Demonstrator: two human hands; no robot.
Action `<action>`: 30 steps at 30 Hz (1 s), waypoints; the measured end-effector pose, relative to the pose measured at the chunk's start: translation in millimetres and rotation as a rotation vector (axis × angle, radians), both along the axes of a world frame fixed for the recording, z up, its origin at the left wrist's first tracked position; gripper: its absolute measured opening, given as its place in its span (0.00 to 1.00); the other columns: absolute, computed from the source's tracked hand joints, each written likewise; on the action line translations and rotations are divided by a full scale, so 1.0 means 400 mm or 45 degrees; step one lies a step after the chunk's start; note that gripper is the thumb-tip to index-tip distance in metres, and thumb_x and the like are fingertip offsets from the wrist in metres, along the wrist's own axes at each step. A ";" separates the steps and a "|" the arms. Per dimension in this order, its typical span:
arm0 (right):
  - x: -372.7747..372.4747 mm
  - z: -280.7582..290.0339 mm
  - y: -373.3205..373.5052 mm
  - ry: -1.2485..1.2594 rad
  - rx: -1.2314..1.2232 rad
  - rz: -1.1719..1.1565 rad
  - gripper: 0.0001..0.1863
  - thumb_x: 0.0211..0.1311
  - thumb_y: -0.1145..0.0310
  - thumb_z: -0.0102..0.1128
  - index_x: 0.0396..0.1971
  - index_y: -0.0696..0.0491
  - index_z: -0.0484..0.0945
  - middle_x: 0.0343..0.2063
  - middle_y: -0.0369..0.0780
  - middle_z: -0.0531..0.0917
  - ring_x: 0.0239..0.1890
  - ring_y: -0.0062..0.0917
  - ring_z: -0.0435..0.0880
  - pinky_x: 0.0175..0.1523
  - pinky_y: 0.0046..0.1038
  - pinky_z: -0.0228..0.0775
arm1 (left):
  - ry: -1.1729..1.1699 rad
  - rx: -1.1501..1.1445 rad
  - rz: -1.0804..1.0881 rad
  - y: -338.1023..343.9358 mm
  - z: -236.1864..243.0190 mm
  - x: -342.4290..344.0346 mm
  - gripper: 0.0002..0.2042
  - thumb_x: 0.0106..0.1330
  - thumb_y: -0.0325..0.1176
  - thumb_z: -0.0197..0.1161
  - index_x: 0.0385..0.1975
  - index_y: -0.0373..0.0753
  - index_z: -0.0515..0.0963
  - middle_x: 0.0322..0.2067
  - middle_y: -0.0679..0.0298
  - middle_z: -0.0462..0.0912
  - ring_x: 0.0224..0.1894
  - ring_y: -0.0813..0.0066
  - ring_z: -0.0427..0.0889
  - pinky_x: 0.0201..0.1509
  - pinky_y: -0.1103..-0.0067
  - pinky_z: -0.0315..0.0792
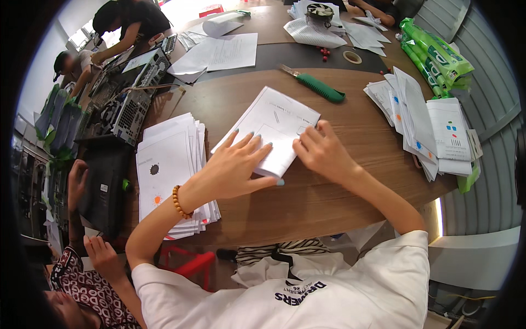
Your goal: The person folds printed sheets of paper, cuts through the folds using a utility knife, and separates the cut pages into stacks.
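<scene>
A white printed sheet of paper [275, 118], folded over with a rounded lower edge, lies tilted on the brown wooden table [246, 211]. My left hand [230, 164] rests flat across its left part, fingers spread and thumb stretched toward the near edge. At the sheet's right edge my right hand [327, 156] is closed, its curled fingers gripping the paper. Beneath my left forearm sits a stack of printed sheets [164, 156] with black and orange blots. Beyond the folded sheet lies a green utility knife [320, 88], its blade end pointing left.
At right are folded printed papers [402, 107] and green plastic packs [438, 60]. Farther back lie a tape roll [352, 57], small red balls [325, 53] and a cooling fan [319, 13] on papers. An opened computer case [134, 107] stands left, with other people around the table.
</scene>
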State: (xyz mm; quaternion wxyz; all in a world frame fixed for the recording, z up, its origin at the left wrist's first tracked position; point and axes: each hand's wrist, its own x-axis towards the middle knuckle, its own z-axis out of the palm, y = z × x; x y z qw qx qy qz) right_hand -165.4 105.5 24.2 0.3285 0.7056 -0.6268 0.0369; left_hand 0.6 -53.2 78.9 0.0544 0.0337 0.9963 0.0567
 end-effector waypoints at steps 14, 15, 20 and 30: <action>-0.085 0.079 0.073 -1.358 -0.129 -0.068 0.13 0.52 0.74 0.60 0.39 0.58 0.76 0.36 0.40 0.80 0.41 0.25 0.79 0.47 0.28 0.71 | 1.113 0.343 0.142 -0.105 0.100 0.002 0.11 0.55 0.22 0.58 0.39 0.36 0.74 0.29 0.56 0.81 0.33 0.65 0.81 0.47 0.70 0.70; -0.070 0.087 0.077 -1.843 0.015 -0.159 0.10 0.55 0.74 0.59 0.38 0.59 0.76 0.33 0.38 0.81 0.36 0.22 0.81 0.43 0.26 0.74 | 1.268 0.296 0.204 -0.102 0.137 -0.008 0.13 0.56 0.23 0.59 0.41 0.36 0.73 0.31 0.57 0.81 0.34 0.65 0.80 0.47 0.70 0.69; 0.011 0.109 0.033 -2.562 -0.098 -0.017 0.09 0.60 0.72 0.56 0.30 0.66 0.75 0.25 0.43 0.81 0.32 0.19 0.82 0.32 0.20 0.78 | 1.449 -0.309 0.112 -0.042 0.138 -0.121 0.24 0.61 0.40 0.57 0.55 0.36 0.66 0.52 0.56 0.71 0.58 0.63 0.67 0.62 0.63 0.55; -0.334 -0.077 -0.093 -0.455 -0.574 -0.284 0.21 0.57 0.59 0.57 0.43 0.60 0.71 0.40 0.47 0.77 0.42 0.44 0.77 0.47 0.38 0.67 | 0.457 0.097 0.249 -0.040 -0.221 -0.187 0.29 0.67 0.51 0.41 0.61 0.35 0.57 0.62 0.41 0.53 0.66 0.47 0.49 0.67 0.58 0.41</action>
